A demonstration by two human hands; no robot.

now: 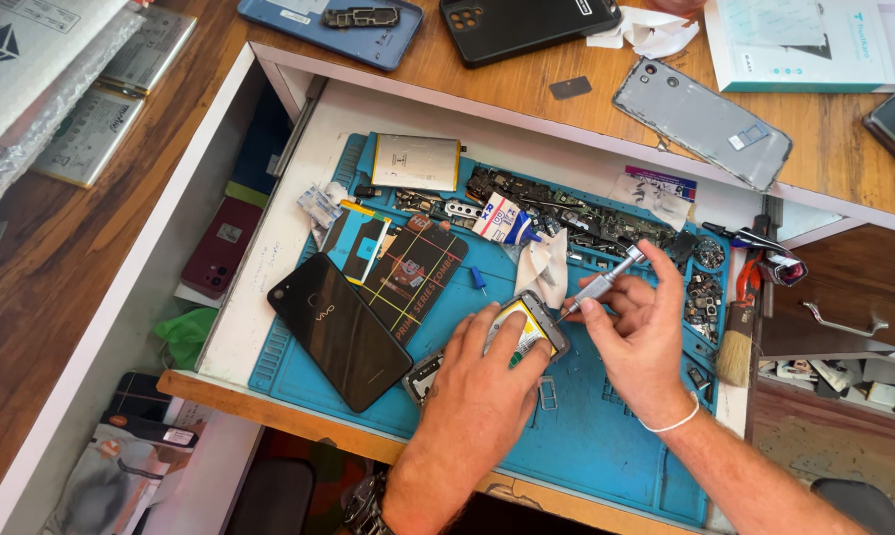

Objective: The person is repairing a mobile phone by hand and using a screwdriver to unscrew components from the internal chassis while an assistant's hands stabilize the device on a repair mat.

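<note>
Nearest the camera, the left hand (487, 362) lies palm-down over an opened phone (530, 329), its fingers curled and pressing on it; the phone shows a grey frame and a yellow-and-white battery inside, with most of its lower part hidden under the hand. It rests on a blue work mat (586, 436) that covers a pulled-out drawer board, and its long axis runs diagonally, the free upper end pointing up and to the right. Just right of it, the right hand (641, 332), a white band at its wrist, is pinched shut around a silver screwdriver (606, 282); the tool slants from upper right down to lower left, and its tip meets the upper right edge of the phone. The two hands sit close together, the phone between them. To the left on the mat lies a black phone (338, 330), face-down and tilted, beside a dark printed pad (413, 277). Farther back are a white cloth (545, 266), a glue tube (502, 220), a loose silver battery (416, 161) and a row of small parts. A brush (737, 342) lies at the mat's right edge. Beyond, on the wooden tabletop (834, 149), a grey back cover (703, 121) and two more phones lie flat.
</note>
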